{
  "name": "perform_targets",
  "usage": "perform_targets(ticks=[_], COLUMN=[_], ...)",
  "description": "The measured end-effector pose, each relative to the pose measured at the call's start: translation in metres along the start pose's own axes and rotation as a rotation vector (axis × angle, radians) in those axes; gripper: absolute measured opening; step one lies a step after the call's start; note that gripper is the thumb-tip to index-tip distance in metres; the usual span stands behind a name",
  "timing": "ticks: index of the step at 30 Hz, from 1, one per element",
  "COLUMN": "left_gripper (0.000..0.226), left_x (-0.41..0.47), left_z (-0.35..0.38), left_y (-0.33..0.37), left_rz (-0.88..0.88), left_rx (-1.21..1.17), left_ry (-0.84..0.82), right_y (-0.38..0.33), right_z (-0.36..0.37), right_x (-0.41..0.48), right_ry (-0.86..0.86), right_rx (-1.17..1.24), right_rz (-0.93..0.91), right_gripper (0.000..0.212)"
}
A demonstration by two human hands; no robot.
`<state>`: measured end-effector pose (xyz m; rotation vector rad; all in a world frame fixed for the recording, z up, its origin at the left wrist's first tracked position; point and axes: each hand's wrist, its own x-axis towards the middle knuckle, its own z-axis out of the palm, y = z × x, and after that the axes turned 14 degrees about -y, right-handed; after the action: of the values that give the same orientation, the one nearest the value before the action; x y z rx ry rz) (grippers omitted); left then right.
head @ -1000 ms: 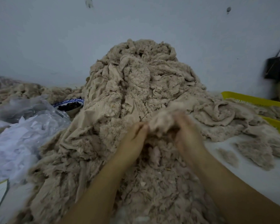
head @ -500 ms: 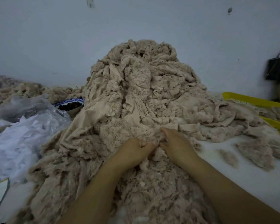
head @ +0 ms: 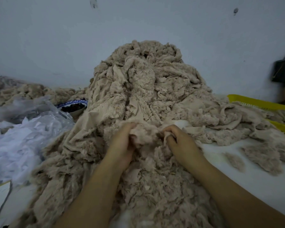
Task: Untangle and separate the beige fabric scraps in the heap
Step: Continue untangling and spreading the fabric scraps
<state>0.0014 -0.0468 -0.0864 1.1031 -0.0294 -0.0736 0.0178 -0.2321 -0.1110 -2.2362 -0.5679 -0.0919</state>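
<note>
Left hand (head: 122,145) and right hand (head: 179,142) both grip one fuzzy beige clump (head: 146,137), fingers curled into it, low on the heap's (head: 146,89) front slope. Heap fills mid-tabletop (head: 253,186) against the wall; yellow basket (head: 257,102) at right edge, white scraps (head: 15,145) left.

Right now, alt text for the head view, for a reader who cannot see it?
The left hand and right hand grip one clump of beige scraps at the foot of a tall beige heap. White scraps lie left of it, a yellow tray right.
</note>
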Motion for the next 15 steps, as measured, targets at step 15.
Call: perform_targets(ticks=[15], left_gripper=[0.049], left_x=[-0.02], left_z=[0.026], left_y=[-0.008], left_rz=[0.044], left_rx=[0.566], left_ry=[-0.117], right_y=[-0.029], right_z=[0.006], right_x=[-0.009], right_ry=[0.039], right_rx=[0.012], right_rz=[-0.166], right_gripper=[0.026])
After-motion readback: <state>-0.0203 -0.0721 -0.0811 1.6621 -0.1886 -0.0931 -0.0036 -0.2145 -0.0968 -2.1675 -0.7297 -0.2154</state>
